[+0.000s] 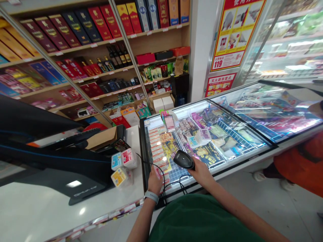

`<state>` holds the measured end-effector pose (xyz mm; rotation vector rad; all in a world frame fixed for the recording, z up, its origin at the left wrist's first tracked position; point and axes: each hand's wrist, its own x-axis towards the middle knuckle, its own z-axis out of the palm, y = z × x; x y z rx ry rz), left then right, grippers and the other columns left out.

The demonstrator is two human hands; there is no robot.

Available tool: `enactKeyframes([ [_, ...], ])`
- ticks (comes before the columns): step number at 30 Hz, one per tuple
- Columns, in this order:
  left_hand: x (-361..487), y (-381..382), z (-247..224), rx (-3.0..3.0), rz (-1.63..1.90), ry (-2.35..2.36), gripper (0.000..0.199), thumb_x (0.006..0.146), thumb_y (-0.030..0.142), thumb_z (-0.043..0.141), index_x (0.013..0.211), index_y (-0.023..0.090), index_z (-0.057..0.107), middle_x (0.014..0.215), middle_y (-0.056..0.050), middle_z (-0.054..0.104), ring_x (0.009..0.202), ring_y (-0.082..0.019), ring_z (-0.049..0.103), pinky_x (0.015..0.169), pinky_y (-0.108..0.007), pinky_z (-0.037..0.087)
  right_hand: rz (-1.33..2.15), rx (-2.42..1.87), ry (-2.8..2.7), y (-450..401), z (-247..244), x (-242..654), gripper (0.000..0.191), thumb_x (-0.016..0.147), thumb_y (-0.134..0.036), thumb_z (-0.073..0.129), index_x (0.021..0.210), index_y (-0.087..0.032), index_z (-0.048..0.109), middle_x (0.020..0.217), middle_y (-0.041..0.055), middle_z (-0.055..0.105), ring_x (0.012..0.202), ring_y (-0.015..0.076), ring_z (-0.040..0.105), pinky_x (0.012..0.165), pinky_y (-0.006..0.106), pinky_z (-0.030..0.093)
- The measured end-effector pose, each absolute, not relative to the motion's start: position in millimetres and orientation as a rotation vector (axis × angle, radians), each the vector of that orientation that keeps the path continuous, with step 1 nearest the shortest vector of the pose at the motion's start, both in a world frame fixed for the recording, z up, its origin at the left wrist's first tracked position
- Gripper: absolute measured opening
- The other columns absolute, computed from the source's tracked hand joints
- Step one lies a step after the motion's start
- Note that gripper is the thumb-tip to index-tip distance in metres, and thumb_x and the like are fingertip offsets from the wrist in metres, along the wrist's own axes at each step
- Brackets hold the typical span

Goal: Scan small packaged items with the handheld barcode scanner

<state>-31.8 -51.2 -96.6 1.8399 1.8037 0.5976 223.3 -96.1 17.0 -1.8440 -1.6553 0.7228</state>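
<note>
My right hand [202, 173] is wrapped round a black handheld barcode scanner [184, 159], held over the glass-topped freezer [242, 151]. A black cable [164, 178] loops between my two hands. Near the freezer's left corner, my left hand [154, 181], with a watch on its wrist, is closed; something small and pinkish shows at its fingers, too little to name. On the glass lie two clear tubs with a blue label [193, 141] and a purple label [205, 134]. A green and pink packet [165, 116], partly blurred out, rests at the far edge.
Left of the freezer, the white counter [101, 208] bears three tubs [119, 177], an open cardboard box [102, 139] and a dark checkout machine [83, 178]. Shelves [101, 47] of boxed bottles stand behind. A person in orange [302, 164] is at the right.
</note>
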Motion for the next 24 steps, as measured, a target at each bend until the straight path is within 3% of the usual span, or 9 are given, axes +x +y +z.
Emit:
enactKeyframes([
  [6,-36.0,-67.1,-99.8,1.807,0.494,1.761,0.078,0.071,0.009,0.050,0.145,0.002,0.024,0.116,-0.024,0.062,0.102,-0.031,0.064,0.088,-0.040,0.047,0.693,-1.844,-1.686,-95.1,17.1,222.8,0.015,0.076,-0.019,0.056,0.091,-0.019,0.054,0.087,0.0051,0.065,0.084,0.0218,0.062,0.068,0.026,0.039],
  [12,-43.1,-73.8,-92.9,1.713,0.251,1.950,0.082,0.078,0.010,0.048,0.148,0.002,0.006,0.094,-0.019,0.070,0.079,-0.027,0.069,0.071,-0.034,0.047,0.707,-1.833,-1.671,-94.6,16.5,222.0,0.017,0.075,-0.017,0.056,0.092,-0.020,0.055,0.088,0.0048,0.066,0.084,0.0214,0.062,0.069,0.026,0.039],
  [15,-49.7,-74.8,-92.1,1.654,0.180,2.005,0.064,0.078,0.014,0.051,0.138,0.003,0.032,0.093,-0.019,0.070,0.084,-0.025,0.068,0.074,-0.031,0.046,0.718,-1.812,-1.659,-94.7,14.2,222.9,0.020,0.075,-0.018,0.056,0.095,-0.020,0.055,0.090,0.0052,0.066,0.086,0.0221,0.062,0.072,0.027,0.041],
  [18,-59.9,-74.5,-92.1,1.635,0.187,1.958,0.031,0.077,0.018,0.056,0.106,0.010,0.057,0.095,-0.017,0.070,0.087,-0.024,0.068,0.075,-0.029,0.046,0.725,-1.813,-1.658,-94.5,13.0,224.0,0.022,0.076,-0.018,0.056,0.097,-0.020,0.056,0.092,0.0054,0.067,0.088,0.0226,0.062,0.073,0.027,0.041],
  [20,-66.8,-73.7,-90.4,1.602,0.280,1.921,0.022,0.076,0.019,0.058,0.097,0.014,0.059,0.093,-0.013,0.071,0.084,-0.022,0.067,0.073,-0.028,0.047,0.728,-1.822,-1.656,-94.3,12.8,224.4,0.023,0.075,-0.018,0.057,0.099,-0.020,0.056,0.093,0.0051,0.067,0.090,0.0227,0.062,0.074,0.027,0.041],
  [24,-75.0,-68.0,-81.1,1.366,0.503,1.849,0.029,0.079,0.018,0.056,0.108,0.016,0.057,0.094,-0.008,0.071,0.074,-0.017,0.067,0.062,-0.025,0.049,0.720,-1.827,-1.673,-94.1,12.1,224.1,0.024,0.075,-0.018,0.057,0.099,-0.020,0.056,0.093,0.0055,0.067,0.090,0.0229,0.063,0.073,0.027,0.041],
])
